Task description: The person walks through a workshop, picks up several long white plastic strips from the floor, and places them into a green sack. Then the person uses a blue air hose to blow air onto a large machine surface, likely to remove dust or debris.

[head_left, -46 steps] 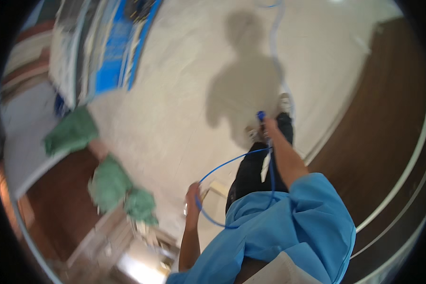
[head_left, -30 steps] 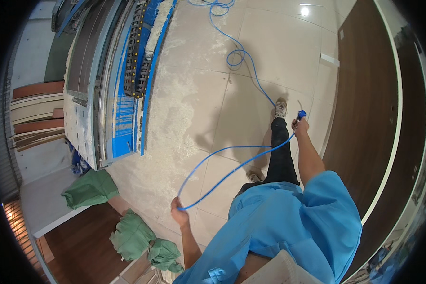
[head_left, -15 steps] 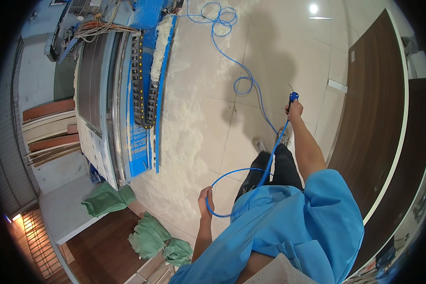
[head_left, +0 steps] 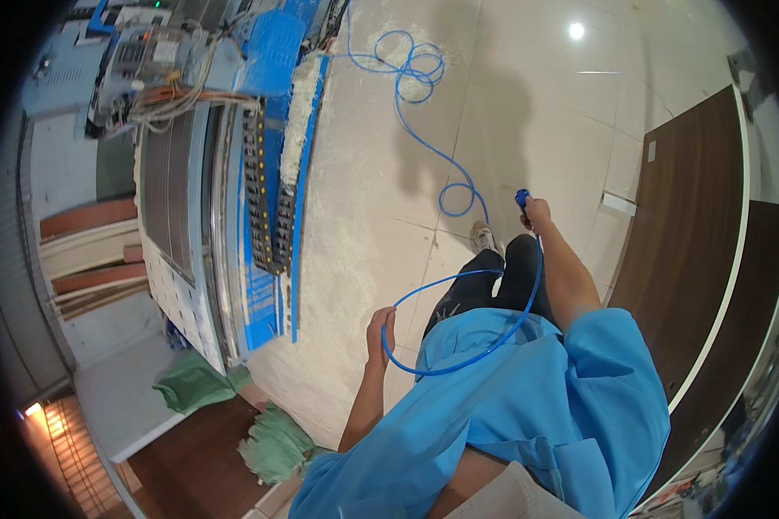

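My right hand [head_left: 537, 213], held out ahead on the right, is closed around a blue air blow gun [head_left: 522, 198]. A thin blue air hose [head_left: 459, 371] runs from the gun back toward my body and sags in a wide curve across my shirt. On the left, my left hand [head_left: 381, 334] grips that hose at about waist height, its fingers wrapped round it. From there the hose passes in front of my legs, and more of it lies in loose loops on the floor ahead.
A blue and grey machine [head_left: 264, 311] with a black cable chain [head_left: 258, 190] stands on the left, pale dust [head_left: 337, 285] along its side. Dark brown boards [head_left: 679, 233] are on the right. Green sacks [head_left: 274, 445] and stacked boards [head_left: 95, 251] lie at left. Tiled floor stretches ahead.
I have stepped forward, a different shoe now showing in front. The machine and floor hose sit lower in view. Both hands still hold on; the hose between them curves wider.
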`<control>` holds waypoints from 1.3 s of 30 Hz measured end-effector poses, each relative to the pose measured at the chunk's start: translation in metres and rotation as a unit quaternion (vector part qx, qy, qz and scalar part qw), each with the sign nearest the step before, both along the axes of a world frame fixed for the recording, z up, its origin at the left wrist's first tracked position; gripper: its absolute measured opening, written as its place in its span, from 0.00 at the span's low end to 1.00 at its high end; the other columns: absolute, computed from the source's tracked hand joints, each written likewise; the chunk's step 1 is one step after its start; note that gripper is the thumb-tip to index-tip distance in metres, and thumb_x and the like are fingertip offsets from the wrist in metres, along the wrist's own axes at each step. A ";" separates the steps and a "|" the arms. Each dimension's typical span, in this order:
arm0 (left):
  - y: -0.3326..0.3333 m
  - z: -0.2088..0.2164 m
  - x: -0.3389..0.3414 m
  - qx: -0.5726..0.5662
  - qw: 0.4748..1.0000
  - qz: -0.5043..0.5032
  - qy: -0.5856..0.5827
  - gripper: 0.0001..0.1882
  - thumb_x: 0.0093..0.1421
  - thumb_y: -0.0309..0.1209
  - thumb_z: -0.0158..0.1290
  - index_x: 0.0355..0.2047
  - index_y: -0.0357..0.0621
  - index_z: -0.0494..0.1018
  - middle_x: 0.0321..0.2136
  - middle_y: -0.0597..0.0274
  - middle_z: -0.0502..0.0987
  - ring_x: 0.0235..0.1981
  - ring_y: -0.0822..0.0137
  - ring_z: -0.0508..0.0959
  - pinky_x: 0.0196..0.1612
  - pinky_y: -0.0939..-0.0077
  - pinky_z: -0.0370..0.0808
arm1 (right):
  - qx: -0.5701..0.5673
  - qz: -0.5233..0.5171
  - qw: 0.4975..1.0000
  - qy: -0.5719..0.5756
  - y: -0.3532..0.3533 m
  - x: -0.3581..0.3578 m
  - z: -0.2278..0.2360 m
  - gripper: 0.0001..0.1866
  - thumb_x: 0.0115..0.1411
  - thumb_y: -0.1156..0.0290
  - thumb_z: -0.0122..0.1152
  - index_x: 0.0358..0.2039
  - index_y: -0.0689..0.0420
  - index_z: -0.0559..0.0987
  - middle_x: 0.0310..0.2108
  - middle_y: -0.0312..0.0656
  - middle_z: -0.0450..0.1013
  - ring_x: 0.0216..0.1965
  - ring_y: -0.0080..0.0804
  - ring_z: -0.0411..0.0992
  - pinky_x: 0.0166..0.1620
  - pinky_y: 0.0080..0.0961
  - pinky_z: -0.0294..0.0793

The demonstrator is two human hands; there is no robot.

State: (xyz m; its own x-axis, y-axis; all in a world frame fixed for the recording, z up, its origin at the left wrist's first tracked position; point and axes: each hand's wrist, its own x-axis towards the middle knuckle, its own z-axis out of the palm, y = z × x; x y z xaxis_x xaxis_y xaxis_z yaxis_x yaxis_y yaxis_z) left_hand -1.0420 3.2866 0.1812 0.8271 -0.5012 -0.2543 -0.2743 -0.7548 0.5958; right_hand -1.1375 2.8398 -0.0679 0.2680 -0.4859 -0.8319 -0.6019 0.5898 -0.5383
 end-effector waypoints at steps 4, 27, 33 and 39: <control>-0.052 0.004 0.066 0.022 1.000 -0.019 0.000 0.10 0.65 0.28 0.48 0.40 0.37 0.76 0.39 0.48 0.78 0.42 0.52 0.79 0.46 0.68 0.74 | -0.051 -0.245 0.968 -0.011 -0.074 0.025 0.022 0.20 0.68 0.58 0.42 0.31 0.64 0.71 0.16 0.45 0.70 0.13 0.36 0.70 0.13 0.32 0.64; -0.440 0.028 0.211 0.175 0.982 0.037 -0.066 0.09 0.64 0.25 0.47 0.39 0.35 0.76 0.38 0.46 0.78 0.41 0.49 0.77 0.46 0.61 0.74 | -0.022 0.023 0.999 0.021 -0.539 0.212 -0.028 0.21 0.66 0.58 0.48 0.21 0.61 0.71 0.13 0.46 0.69 0.10 0.36 0.68 0.12 0.33 0.63; -0.505 0.013 0.253 0.197 0.979 -0.002 -0.057 0.08 0.61 0.28 0.53 0.39 0.40 0.77 0.39 0.49 0.78 0.43 0.50 0.77 0.48 0.61 0.73 | 0.141 0.297 0.944 0.003 -0.609 0.202 0.066 0.22 0.67 0.57 0.45 0.43 0.65 0.74 0.21 0.51 0.76 0.21 0.39 0.78 0.25 0.35 0.80; -0.613 -0.064 0.299 0.163 0.972 -0.155 0.063 0.08 0.57 0.30 0.55 0.37 0.45 0.79 0.40 0.53 0.78 0.45 0.51 0.76 0.49 0.60 0.73 | 0.223 0.455 0.837 -0.207 -0.723 0.216 0.247 0.21 0.69 0.54 0.46 0.36 0.62 0.74 0.23 0.48 0.76 0.24 0.34 0.77 0.28 0.32 0.77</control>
